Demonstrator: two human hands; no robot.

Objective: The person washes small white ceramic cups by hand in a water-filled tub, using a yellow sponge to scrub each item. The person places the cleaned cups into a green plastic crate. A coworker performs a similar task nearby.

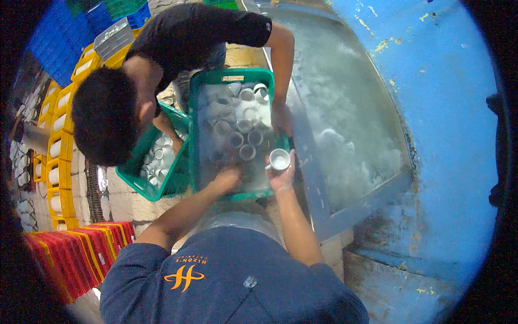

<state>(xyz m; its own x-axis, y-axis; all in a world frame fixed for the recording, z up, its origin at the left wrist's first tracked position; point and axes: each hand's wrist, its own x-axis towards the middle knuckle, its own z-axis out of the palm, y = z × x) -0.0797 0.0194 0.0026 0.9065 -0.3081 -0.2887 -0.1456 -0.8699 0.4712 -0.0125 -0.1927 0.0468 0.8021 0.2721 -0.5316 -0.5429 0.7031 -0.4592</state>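
Note:
A green plastic crate (193,116) full of white cups stands in front of me at the edge of a steaming metal tank (345,108). My right hand (283,173) holds one white cup (279,159) at the crate's near right corner. My left hand (226,178) reaches down among the cups at the crate's near side, fingers hidden in the steam. Across from me a person in a dark shirt leans over the crate, one hand (281,119) on its right rim.
A second green crate (141,167) with white cups sits tilted at the left of the first. Yellow crates (60,162) with white ware are stacked at the far left, red crates (81,254) at lower left, blue crates (65,32) at upper left. A blue wall (442,108) bounds the tank.

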